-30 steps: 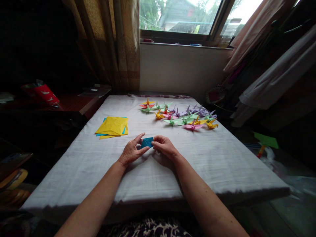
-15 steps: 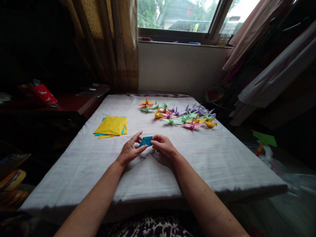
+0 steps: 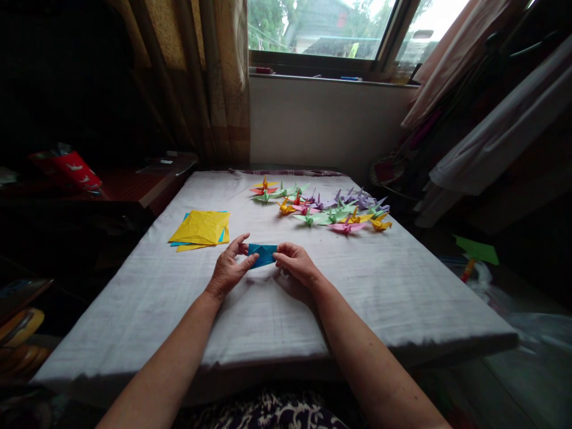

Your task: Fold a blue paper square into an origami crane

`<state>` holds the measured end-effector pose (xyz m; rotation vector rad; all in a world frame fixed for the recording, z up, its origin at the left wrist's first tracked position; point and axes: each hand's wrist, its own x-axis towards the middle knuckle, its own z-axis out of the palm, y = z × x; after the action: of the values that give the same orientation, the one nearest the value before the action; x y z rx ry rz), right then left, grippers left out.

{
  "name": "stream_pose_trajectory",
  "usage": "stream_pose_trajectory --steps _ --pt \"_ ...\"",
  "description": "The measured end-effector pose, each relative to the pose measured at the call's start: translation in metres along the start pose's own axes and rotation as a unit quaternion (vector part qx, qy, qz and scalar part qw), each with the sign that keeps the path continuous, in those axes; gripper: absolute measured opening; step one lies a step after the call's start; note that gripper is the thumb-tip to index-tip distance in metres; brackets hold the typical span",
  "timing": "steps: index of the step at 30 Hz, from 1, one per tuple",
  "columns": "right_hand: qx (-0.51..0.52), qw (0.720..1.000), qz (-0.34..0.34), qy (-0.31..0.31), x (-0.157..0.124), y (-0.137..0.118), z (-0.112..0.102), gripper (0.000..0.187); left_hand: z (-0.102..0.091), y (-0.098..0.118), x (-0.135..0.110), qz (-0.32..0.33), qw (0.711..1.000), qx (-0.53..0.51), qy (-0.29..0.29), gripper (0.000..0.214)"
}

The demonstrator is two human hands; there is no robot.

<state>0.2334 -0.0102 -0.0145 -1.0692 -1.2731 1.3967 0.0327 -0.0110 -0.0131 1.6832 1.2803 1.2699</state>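
A small folded piece of blue origami paper (image 3: 263, 255) is held between my two hands, over the near middle of the table. My left hand (image 3: 230, 266) pinches its left end, thumb in front and fingers behind. At the right end, the thumb and fingertips of my right hand (image 3: 295, 262) grip the paper. Crease lines cross its front face. To the left lies a stack of yellow and blue paper squares (image 3: 203, 227). Beyond my hands stand several folded paper cranes (image 3: 344, 214) in green, purple, pink, orange and yellow.
A white cloth (image 3: 366, 298) covers the table. Left of it, a red container (image 3: 75, 170) lies tilted on a dark wooden surface. A window (image 3: 322, 30) and a curtain (image 3: 223, 83) are behind. Clothes (image 3: 496, 131) hang at the right, above a green paper piece (image 3: 477, 249).
My left thumb has drawn back toward the paper's left end, and the left fingers have closed on it. More of the blue paper's face now shows. My right hand keeps its grip.
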Motion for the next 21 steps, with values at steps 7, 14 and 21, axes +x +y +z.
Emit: stream_pose_trajectory --steps 7,14,21 --pt "0.002 1.000 -0.005 0.002 0.0007 0.0023 -0.0005 0.031 0.0031 -0.0080 0.0037 -0.044 0.998 -0.045 0.007 0.037" --pt "0.007 0.998 -0.062 -0.014 -0.0001 0.0030 0.0038 0.050 0.0085 -0.0026 0.0003 -0.061 0.992 -0.105 -0.039 0.042" --pt "-0.043 0.996 -0.042 -0.063 -0.0018 0.0056 0.0051 0.058 0.0082 -0.0003 0.0007 -0.076 0.987 -0.135 -0.030 0.041"
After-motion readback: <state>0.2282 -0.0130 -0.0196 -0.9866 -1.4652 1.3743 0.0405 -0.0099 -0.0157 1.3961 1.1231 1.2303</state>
